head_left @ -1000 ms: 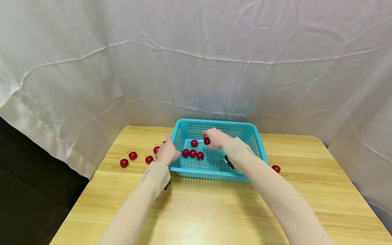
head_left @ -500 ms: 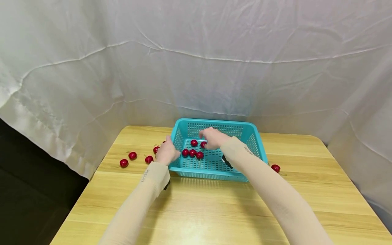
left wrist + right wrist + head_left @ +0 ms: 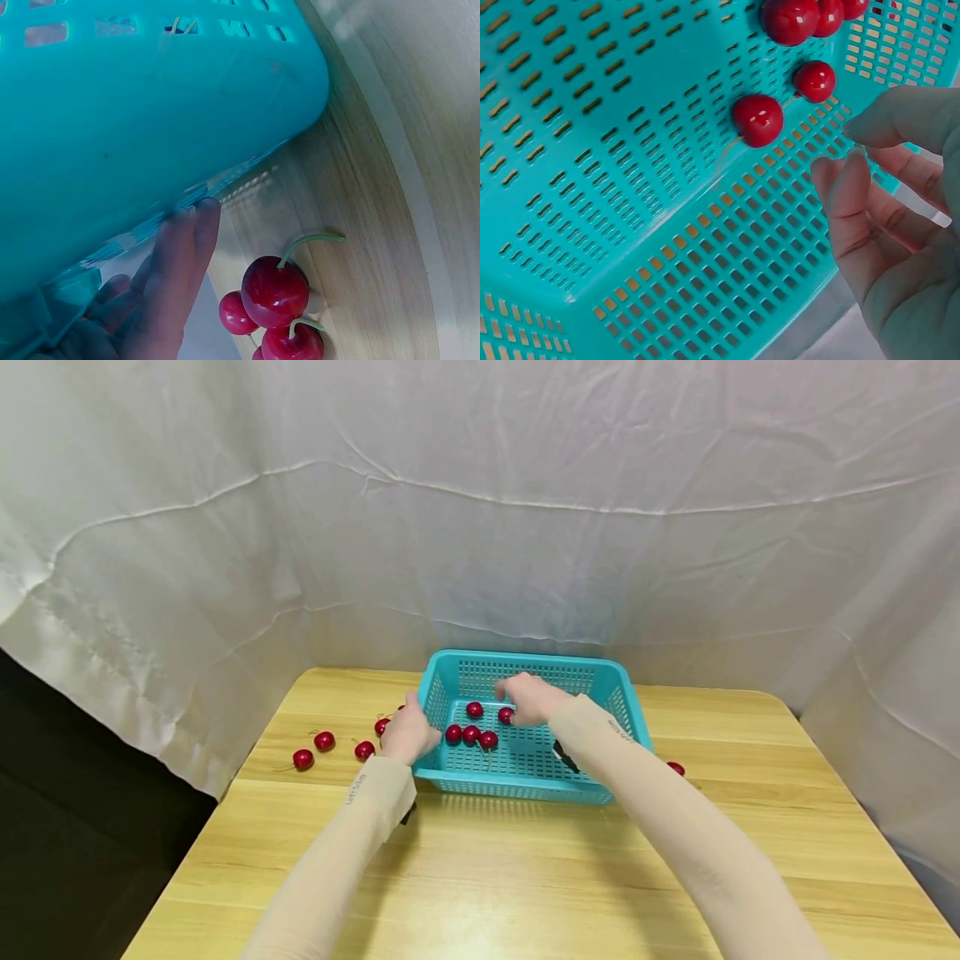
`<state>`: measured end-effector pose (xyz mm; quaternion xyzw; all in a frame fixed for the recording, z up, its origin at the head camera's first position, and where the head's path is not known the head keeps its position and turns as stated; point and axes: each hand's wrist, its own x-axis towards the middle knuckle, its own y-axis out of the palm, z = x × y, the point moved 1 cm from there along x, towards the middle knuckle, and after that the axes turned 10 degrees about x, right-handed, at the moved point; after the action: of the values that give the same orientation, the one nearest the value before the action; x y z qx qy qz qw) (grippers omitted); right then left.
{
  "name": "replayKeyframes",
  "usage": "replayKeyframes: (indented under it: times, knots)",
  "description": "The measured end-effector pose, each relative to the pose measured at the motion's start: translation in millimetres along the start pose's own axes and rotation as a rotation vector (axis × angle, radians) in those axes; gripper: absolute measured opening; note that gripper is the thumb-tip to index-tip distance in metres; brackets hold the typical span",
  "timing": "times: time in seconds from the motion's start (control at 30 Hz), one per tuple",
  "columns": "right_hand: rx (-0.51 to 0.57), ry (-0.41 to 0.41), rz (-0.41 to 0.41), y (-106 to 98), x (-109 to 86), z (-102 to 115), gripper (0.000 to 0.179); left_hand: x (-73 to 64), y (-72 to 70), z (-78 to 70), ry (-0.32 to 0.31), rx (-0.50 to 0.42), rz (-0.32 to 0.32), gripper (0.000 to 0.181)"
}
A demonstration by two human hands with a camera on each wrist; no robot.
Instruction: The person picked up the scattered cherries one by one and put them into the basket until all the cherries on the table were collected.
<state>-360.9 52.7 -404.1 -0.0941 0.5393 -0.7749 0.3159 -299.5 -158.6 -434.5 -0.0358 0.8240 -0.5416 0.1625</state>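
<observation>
A turquoise plastic basket [image 3: 517,787] with slotted walls stands on the table. My left hand [image 3: 408,733] grips its left rim, thumb over the edge inside and fingers [image 3: 187,244] along the outer wall. Inside the basket hovers my right hand [image 3: 528,697], its thumb and fingers apart with nothing between them. Just below it lies a red cherry [image 3: 506,716] on the basket floor. Several more cherries [image 3: 471,735] are grouped on the left half of the floor. In the right wrist view, a stemmed cherry [image 3: 757,120] lies near the basket's side wall.
Several stemmed cherries [image 3: 324,741] lie on the wooden table [image 3: 465,877] left of the basket, some close by my left hand. One cherry [image 3: 677,767] sits to the right, partly behind my right sleeve. A pale curtain [image 3: 480,552] hangs behind the table.
My right hand has let go of a cherry, which now rests on the basket floor. The hand moved slightly left, then back right. My left hand has stayed at the rim.
</observation>
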Motion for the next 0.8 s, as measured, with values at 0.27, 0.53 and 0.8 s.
replayKeyframes:
  times: [0.27, 0.53, 0.8]
  knots:
    - [-0.008, -0.011, 0.012, -3, -10.1, -7, 0.044, -0.5, -1.2, 0.0, -0.01, 0.009, 0.0, 0.08]
    - [-0.003, -0.009, -0.019, -13, -25.4, -10, 0.04, -0.2, -2.9, 0.6, -0.018, 0.006, 0.006, 0.08]
    - [-0.008, -0.043, -0.075, -25, -52.2, -21, 0.039, 0.2, -0.4, -0.4, -0.002, 0.008, -0.001, 0.081]
